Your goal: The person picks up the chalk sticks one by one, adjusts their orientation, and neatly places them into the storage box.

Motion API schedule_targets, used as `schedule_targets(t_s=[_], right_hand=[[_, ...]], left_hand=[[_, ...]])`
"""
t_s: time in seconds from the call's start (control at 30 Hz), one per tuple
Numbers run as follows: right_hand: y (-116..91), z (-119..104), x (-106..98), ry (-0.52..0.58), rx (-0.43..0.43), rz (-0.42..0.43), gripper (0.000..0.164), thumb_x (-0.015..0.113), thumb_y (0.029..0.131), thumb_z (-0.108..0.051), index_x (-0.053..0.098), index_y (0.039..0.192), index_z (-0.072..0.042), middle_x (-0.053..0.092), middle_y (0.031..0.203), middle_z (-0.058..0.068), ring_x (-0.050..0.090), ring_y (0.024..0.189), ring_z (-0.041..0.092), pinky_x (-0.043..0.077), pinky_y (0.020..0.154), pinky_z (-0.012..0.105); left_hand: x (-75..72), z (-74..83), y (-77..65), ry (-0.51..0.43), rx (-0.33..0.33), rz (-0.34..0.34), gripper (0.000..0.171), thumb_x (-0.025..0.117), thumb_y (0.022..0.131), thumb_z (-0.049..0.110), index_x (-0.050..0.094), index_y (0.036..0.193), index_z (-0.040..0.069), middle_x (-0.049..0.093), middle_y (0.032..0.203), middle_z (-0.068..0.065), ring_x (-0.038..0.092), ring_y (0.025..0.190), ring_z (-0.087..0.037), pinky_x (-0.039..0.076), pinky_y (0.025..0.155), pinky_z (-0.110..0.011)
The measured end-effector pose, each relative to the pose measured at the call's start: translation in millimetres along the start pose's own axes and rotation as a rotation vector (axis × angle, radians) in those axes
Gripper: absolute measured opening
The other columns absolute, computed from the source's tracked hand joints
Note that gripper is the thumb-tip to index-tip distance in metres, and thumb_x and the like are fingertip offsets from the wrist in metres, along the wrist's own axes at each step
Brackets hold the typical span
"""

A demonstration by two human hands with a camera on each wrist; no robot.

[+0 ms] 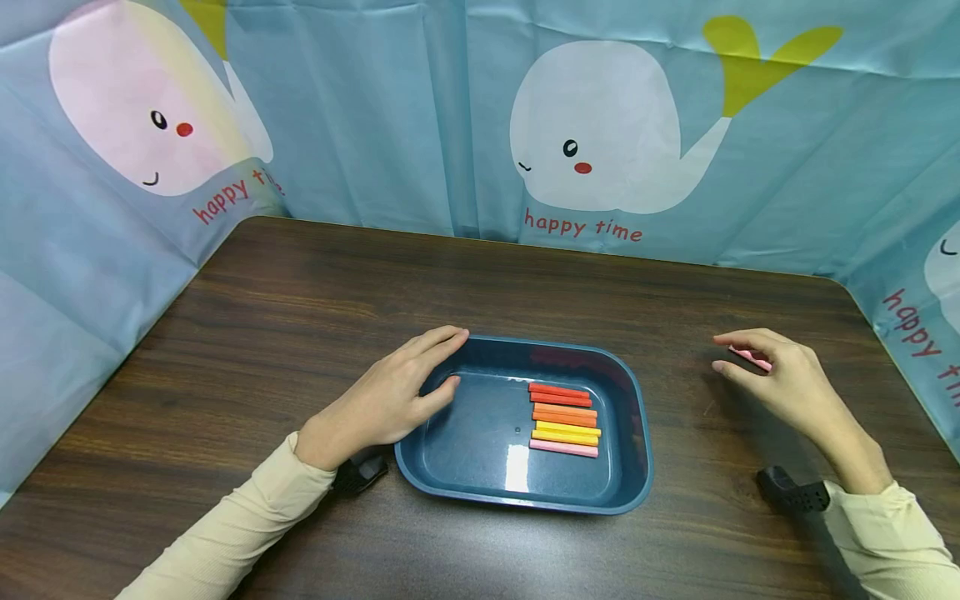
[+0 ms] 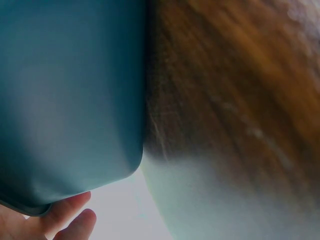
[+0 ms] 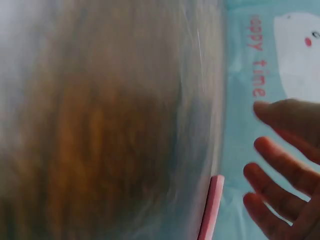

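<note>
A dark blue plastic tray (image 1: 423, 487) stands on the table. My left hand (image 1: 390, 396) grips its left end, with the thumb on the inner side and the fingers over the rim near the back corner. Inside, toward the right, short coloured sticks lie side by side: red sticks (image 1: 558, 390), orange sticks (image 1: 564, 415), yellow sticks (image 1: 567, 432) and a pink stick (image 1: 562, 448). At the right my right hand (image 1: 787, 379) hovers, fingers loosely bent and apart. Another pink stick (image 3: 212, 207) lies on the table by it, partly hidden by the hand in the head view.
The brown wood-grain table (image 1: 300, 292) carries the tray. A light blue curtain (image 1: 375, 125) with whale prints hangs along its back and sides. Black straps with small devices sit at both wrists, below cream sleeves (image 1: 232, 517).
</note>
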State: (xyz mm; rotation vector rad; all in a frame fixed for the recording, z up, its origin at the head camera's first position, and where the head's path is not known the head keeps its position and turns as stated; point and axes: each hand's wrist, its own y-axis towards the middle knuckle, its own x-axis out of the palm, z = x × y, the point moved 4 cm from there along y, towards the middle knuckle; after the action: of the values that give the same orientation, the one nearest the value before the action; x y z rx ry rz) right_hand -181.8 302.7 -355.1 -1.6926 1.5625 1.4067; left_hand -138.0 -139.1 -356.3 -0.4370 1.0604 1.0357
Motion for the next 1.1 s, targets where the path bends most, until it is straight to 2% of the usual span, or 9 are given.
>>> schedule_targets(t_s=[0.1,0.17,0.27,0.37,0.77,0.93,1.1], right_hand=[[1,8,-2,-0.053,0.002,0.001,0.031,0.079,0.084,-0.015,0.072,0.113,-0.005,0.069,0.113,0.018,0.063,0.098,0.013,0.043,0.072,0.019],[2,13,-3,-0.064,0.015,-0.019,0.032,0.077,0.086,-0.016,0.071,0.114,-0.004,0.068,0.114,0.021,0.063,0.098,0.036,0.047,0.075,0.034],[3,20,-4,-0.054,0.046,-0.059,0.033,0.075,0.089,-0.017,0.069,0.117,-0.001,0.065,0.117,0.024,0.061,0.102,0.046,0.046,0.079,0.053],[4,25,-4,-0.056,0.074,-0.096,0.035,0.074,0.09,-0.017,0.067,0.119,0.0,0.063,0.12,0.027,0.059,0.105,0.05,0.045,0.082,0.061],[9,38,-1,-0.106,0.11,-0.179,0.037,0.071,0.092,-0.015,0.064,0.122,0.005,0.06,0.121,0.033,0.057,0.107,0.053,0.044,0.08,0.064],[8,41,1,-0.135,0.098,-0.204,0.033,0.068,0.091,-0.009,0.064,0.12,0.007,0.063,0.114,0.034,0.061,0.1,0.05,0.045,0.077,0.062],[8,43,1,-0.165,0.08,-0.223,0.032,0.068,0.088,0.0,0.065,0.119,0.005,0.068,0.101,0.029,0.064,0.086,0.042,0.046,0.068,0.056]], left_hand=[[0.1,0.2,0.1,-0.003,0.003,0.002,0.058,0.057,0.099,0.028,0.04,0.152,0.008,0.042,0.155,-0.012,0.046,0.14,-0.03,0.041,0.111,-0.052],[0.1,0.1,0.0,-0.003,0.001,0.002,0.058,0.057,0.099,0.027,0.041,0.151,0.008,0.042,0.155,-0.012,0.046,0.14,-0.029,0.042,0.111,-0.052],[-0.1,0.1,0.0,-0.003,-0.001,0.005,0.058,0.057,0.099,0.027,0.041,0.151,0.008,0.043,0.154,-0.011,0.046,0.139,-0.029,0.042,0.111,-0.052],[-0.2,0.5,-0.2,-0.003,-0.001,0.009,0.058,0.058,0.099,0.027,0.042,0.151,0.008,0.043,0.154,-0.011,0.047,0.139,-0.029,0.042,0.11,-0.052],[-0.2,-0.1,-0.5,-0.002,0.001,0.0,0.058,0.057,0.1,0.027,0.04,0.152,0.009,0.041,0.155,-0.012,0.045,0.141,-0.03,0.041,0.111,-0.052],[0.0,-0.2,-0.8,0.001,0.004,0.003,0.058,0.057,0.1,0.027,0.04,0.152,0.009,0.042,0.155,-0.012,0.045,0.14,-0.03,0.041,0.111,-0.052],[-0.3,0.1,-0.5,-0.002,0.001,0.002,0.058,0.057,0.099,0.028,0.041,0.152,0.009,0.043,0.155,-0.011,0.046,0.14,-0.029,0.042,0.111,-0.051]])
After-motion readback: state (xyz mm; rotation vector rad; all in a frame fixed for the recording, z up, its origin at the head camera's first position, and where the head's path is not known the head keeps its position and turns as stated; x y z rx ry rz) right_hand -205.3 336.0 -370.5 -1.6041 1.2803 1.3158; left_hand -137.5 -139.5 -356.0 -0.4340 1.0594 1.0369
